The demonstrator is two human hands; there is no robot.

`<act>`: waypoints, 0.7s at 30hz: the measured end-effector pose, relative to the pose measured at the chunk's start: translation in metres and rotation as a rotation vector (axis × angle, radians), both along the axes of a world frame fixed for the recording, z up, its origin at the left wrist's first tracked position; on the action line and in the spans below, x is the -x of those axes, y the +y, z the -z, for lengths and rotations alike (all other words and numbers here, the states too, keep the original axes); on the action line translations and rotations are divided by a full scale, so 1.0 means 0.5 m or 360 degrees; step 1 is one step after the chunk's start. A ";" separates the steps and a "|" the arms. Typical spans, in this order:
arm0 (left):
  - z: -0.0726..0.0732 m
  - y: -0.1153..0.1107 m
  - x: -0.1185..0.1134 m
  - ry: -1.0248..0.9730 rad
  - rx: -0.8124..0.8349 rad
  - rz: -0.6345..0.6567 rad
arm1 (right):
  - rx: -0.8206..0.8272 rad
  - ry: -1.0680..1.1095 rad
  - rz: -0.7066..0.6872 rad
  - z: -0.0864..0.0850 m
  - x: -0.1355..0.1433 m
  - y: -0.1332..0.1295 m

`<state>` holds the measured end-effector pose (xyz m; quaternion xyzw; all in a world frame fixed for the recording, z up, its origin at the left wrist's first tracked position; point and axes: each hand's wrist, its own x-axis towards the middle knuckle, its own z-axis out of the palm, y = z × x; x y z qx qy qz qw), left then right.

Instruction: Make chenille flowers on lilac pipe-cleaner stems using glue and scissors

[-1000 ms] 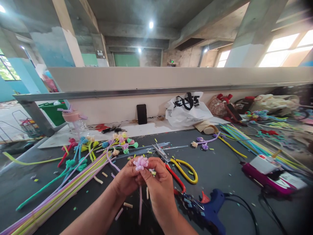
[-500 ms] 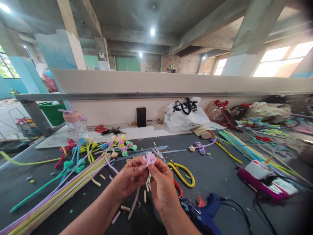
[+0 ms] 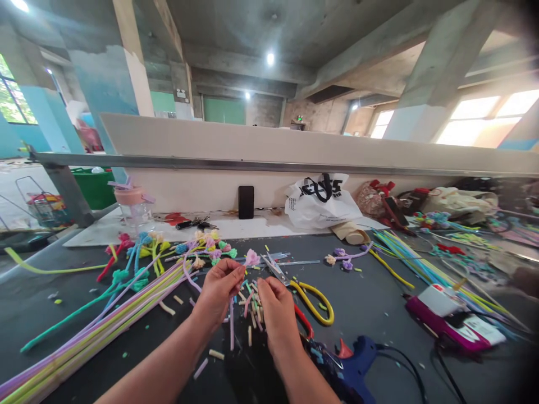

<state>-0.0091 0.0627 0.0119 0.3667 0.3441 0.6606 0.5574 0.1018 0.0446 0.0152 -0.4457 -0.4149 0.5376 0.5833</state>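
A small pink fuzzy pipe-cleaner flower (image 3: 252, 257) shows just past the fingertips of my left hand (image 3: 219, 289), which is closed in a pinch at its base. A lilac stem (image 3: 231, 328) hangs below that hand. Slightly to the right, my right hand (image 3: 275, 303) is apart from the flower, thumb and fingers pressed together; whatever may be between them is hidden. Short cut pipe-cleaner pieces (image 3: 251, 308) lie on the dark table between my hands. Yellow-handled scissors (image 3: 314, 297) rest open-bladed just beyond my right hand.
Long pastel pipe cleaners (image 3: 113, 314) and finished flowers (image 3: 210, 244) lie left. A blue glue gun (image 3: 357, 365) is beside my right forearm. Farther right is a purple-and-white device (image 3: 455, 320) with cables. A phone (image 3: 246, 202), white bag (image 3: 322, 202) and pink-lidded bottle (image 3: 132, 210) line the back.
My hands have moved apart; before, both gripped the flower together. My right hand has let go and drawn back, while the flower stays with my left hand. The view has shifted slightly.
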 end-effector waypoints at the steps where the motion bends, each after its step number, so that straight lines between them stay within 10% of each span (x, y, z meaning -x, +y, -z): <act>1: 0.000 -0.003 -0.006 0.0058 -0.0001 -0.0031 | 0.0007 0.0084 -0.0014 0.001 0.002 -0.002; 13: 0.000 -0.045 -0.045 0.1351 -0.0246 -0.0733 | 0.0007 0.0748 -0.0179 -0.009 0.012 -0.016; 21: 0.011 -0.059 -0.056 0.1549 -0.0793 -0.0807 | 0.0102 0.0867 -0.0186 -0.021 0.004 -0.017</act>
